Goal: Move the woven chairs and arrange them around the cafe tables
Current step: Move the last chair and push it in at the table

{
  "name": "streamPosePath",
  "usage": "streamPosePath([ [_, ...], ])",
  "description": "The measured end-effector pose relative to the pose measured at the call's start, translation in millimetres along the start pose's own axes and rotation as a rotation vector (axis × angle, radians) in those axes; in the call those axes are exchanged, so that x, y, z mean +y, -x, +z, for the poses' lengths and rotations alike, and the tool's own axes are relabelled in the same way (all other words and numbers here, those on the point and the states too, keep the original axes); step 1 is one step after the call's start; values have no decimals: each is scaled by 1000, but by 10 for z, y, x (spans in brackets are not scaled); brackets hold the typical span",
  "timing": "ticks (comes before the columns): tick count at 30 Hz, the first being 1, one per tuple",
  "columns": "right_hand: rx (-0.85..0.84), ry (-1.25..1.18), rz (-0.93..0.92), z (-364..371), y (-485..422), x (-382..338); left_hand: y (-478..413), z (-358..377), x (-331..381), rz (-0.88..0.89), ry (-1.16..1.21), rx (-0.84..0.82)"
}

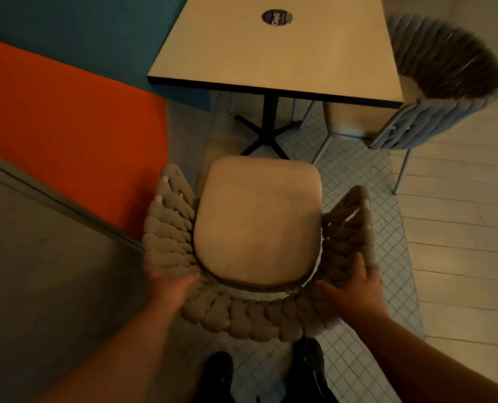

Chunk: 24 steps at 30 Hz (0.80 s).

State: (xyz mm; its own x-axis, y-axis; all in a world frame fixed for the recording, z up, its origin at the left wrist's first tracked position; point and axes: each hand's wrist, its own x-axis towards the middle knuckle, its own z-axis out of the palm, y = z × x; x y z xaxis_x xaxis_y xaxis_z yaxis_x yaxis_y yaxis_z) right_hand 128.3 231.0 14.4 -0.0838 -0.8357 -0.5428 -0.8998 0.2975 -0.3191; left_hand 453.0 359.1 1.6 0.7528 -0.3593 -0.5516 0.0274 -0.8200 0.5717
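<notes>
A beige woven chair (258, 216) with a padded seat and a thick braided backrest stands right below me, its seat front facing the near edge of the cafe table (274, 50). My left hand (173, 283) grips the braided back on its left curve. My right hand (358, 289) grips the back on its right curve. A second woven chair (433, 91), grey-looking, sits at the table's right side, its seat partly tucked under the top.
The table's black pedestal and cross base (266, 126) stand just beyond the chair's seat. An orange and teal wall (76, 112) runs along the left. My dark shoes (308, 362) are on the tiled floor behind the chair.
</notes>
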Motion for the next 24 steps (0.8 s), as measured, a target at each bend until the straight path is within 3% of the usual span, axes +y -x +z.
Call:
streamPosePath([
  [2, 22, -309, 143, 93, -135, 35, -150, 131, -179, 42, 54, 56],
  [4, 41, -456, 216, 166, -197, 41, -270, 243, -337, 28, 84, 125],
  [8, 158, -440, 279, 259, -280, 41, -284, 333, -358, -16, 81, 190],
  [12, 166, -451, 273, 282, -290, 16, -250, 327, -269, -39, 33, 232],
  [24, 189, -507, 205, 13, -854, -508, -692, 429, 432, -23, 97, 152],
])
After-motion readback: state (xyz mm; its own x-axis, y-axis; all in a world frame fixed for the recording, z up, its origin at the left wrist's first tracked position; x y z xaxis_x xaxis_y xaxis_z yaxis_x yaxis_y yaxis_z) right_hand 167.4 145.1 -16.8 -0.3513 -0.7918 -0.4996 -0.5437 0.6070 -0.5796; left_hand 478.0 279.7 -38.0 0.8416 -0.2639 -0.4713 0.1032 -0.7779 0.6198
